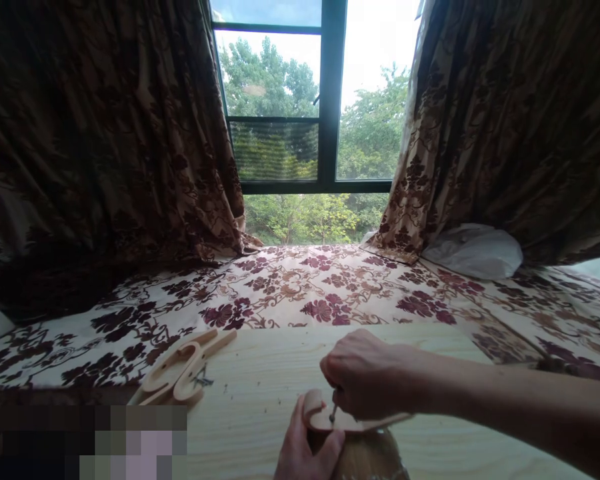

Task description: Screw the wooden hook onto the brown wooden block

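Note:
My left hand (307, 450) grips a pale, curved wooden piece (317, 420), with the thumb on its near edge and the fingers around its left side. Above it, my right hand (363, 373) is closed in a fist around a thin, dark metal piece (333, 415). The lower end of that metal stands against the wood's upper face; its upper part is hidden in my fingers, so I cannot tell whether it is a screw or a tool. Beneath the wooden piece is a brown, shiny object (373, 457), partly covered.
Several similar curved wooden pieces (187, 365) lie at the left of the pale wooden board (260, 373), beside small dark metal screws (203, 380). Tiny dark bits dot the board. Behind are a flowered cloth (290, 287), a white plastic bag (475, 252), curtains and a window.

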{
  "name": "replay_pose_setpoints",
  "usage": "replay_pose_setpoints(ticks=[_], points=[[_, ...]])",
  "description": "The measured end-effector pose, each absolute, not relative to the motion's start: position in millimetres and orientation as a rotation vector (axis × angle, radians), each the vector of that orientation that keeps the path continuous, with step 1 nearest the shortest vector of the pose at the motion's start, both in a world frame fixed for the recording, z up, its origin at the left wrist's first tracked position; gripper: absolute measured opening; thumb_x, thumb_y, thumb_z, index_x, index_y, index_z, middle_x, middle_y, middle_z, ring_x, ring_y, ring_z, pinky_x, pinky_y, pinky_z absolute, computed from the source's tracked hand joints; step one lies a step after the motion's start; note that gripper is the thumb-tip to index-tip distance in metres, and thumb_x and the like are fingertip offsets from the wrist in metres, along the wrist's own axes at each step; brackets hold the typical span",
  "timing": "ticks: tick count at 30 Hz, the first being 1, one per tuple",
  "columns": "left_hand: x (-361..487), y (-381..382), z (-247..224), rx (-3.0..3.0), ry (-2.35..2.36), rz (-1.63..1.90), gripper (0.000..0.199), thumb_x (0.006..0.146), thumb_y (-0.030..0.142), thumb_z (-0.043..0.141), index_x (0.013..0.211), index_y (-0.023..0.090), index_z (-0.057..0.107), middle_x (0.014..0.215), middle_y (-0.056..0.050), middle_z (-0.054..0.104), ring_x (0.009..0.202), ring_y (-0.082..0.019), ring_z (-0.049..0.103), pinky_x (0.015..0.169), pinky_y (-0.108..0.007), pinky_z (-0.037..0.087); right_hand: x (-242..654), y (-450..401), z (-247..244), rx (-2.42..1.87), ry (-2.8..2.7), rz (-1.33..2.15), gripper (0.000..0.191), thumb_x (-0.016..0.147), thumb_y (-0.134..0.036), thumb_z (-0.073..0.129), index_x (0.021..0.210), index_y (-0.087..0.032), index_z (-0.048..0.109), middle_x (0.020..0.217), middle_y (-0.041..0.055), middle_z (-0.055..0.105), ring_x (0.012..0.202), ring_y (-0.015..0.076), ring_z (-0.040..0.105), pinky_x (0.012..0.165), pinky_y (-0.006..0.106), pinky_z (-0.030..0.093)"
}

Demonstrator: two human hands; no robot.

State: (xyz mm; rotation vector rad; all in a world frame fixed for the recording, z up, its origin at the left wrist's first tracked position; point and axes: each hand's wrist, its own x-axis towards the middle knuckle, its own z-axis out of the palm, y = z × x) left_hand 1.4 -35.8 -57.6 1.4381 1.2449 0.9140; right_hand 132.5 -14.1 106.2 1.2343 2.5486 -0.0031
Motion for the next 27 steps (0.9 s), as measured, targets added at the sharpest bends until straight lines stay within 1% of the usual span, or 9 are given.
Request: replay_pose_setpoints(ticks=[3, 7, 9, 12, 15, 18, 21, 23, 27], points=[[1, -37, -56, 1.437, 1.213, 0.928, 0.046, 0.067, 0.042, 0.057, 0.105, 0.017, 0.051, 0.093, -0.005, 0.068, 0.094, -0.023, 0.063, 0.085, -0.031, 0.045, 131, -22, 113, 1.173, 2.583, 0.007, 0.013, 0.073, -0.013, 0.057, 0.081, -0.011, 0.067, 0.069, 0.0094, 0.068, 0.052, 0.0155, 0.054, 0.041, 0.028, 0.024], [2, -39, -53, 1.419, 1.169, 0.92, 0.042, 0.07, 0.042, 0.056, 0.105, 0.018, 0.05, 0.089, -0.003, 0.068, 0.088, -0.022, 0.065, 0.081, -0.03, 0.047, 140, -22, 106, 1.0, 2.757, 0.1, 0.011, 0.072, -0.007, 0.056, 0.076, -0.013, 0.064, 0.075, 0.0077, 0.066, 0.056, 0.0149, 0.053, 0.046, 0.03, 0.026], [2, -39, -52, 1.414, 1.191, 0.924, 0.042, 0.069, 0.041, 0.057, 0.104, 0.019, 0.05, 0.09, -0.003, 0.068, 0.09, -0.022, 0.065, 0.082, -0.03, 0.046, 143, -19, 100, 0.976, 2.78, 0.103, 0.01, 0.071, -0.007, 0.058, 0.076, -0.013, 0.063, 0.075, 0.0074, 0.067, 0.057, 0.0146, 0.053, 0.047, 0.029, 0.026], [2, -38, -53, 1.415, 1.185, 0.931, 0.041, 0.068, 0.04, 0.056, 0.102, 0.018, 0.051, 0.091, -0.004, 0.067, 0.091, -0.022, 0.063, 0.084, -0.03, 0.046, 139, -16, 94, 1.039, 2.719, 0.064, 0.008, 0.07, -0.007, 0.058, 0.072, -0.012, 0.064, 0.067, 0.007, 0.067, 0.052, 0.0134, 0.052, 0.044, 0.028, 0.025], [2, -36, -56, 1.439, 1.192, 0.901, 0.04, 0.068, 0.041, 0.054, 0.101, 0.018, 0.05, 0.09, -0.004, 0.066, 0.089, -0.023, 0.062, 0.083, -0.031, 0.045, 130, -16, 95, 1.188, 2.626, 0.073, 0.013, 0.076, -0.012, 0.056, 0.069, -0.009, 0.066, 0.059, 0.0105, 0.065, 0.047, 0.015, 0.053, 0.041, 0.028, 0.023], [1, -35, -60, 1.463, 1.253, 0.871, 0.04, 0.067, 0.04, 0.054, 0.101, 0.019, 0.05, 0.091, -0.005, 0.067, 0.091, -0.024, 0.062, 0.081, -0.032, 0.045, 126, -17, 100, 1.251, 2.585, 0.079, 0.016, 0.078, -0.018, 0.057, 0.072, -0.008, 0.068, 0.058, 0.0126, 0.065, 0.049, 0.0171, 0.056, 0.041, 0.027, 0.022], [1, -35, -61, 1.461, 1.265, 0.874, 0.04, 0.066, 0.038, 0.055, 0.1, 0.019, 0.051, 0.089, -0.004, 0.067, 0.091, -0.025, 0.063, 0.08, -0.032, 0.045, 131, -16, 106, 1.135, 2.638, 0.03, 0.01, 0.075, -0.017, 0.059, 0.077, -0.012, 0.068, 0.065, 0.0083, 0.067, 0.051, 0.0142, 0.054, 0.042, 0.026, 0.022], [1, -36, -59, 1.452, 1.229, 0.899, 0.04, 0.066, 0.038, 0.056, 0.1, 0.019, 0.051, 0.089, -0.005, 0.068, 0.091, -0.024, 0.063, 0.081, -0.032, 0.046, 138, -15, 108, 1.025, 2.705, 0.017, 0.011, 0.076, -0.013, 0.056, 0.078, -0.014, 0.067, 0.072, 0.0064, 0.068, 0.053, 0.0125, 0.053, 0.043, 0.026, 0.023], [1, -38, -54, 1.422, 1.185, 0.919, 0.036, 0.069, 0.038, 0.057, 0.099, 0.019, 0.053, 0.089, -0.003, 0.068, 0.09, -0.023, 0.063, 0.082, -0.031, 0.046, 146, -15, 102, 0.892, 2.784, 0.01, 0.011, 0.076, -0.006, 0.055, 0.076, -0.012, 0.064, 0.074, 0.0058, 0.067, 0.056, 0.0122, 0.053, 0.047, 0.027, 0.027]])
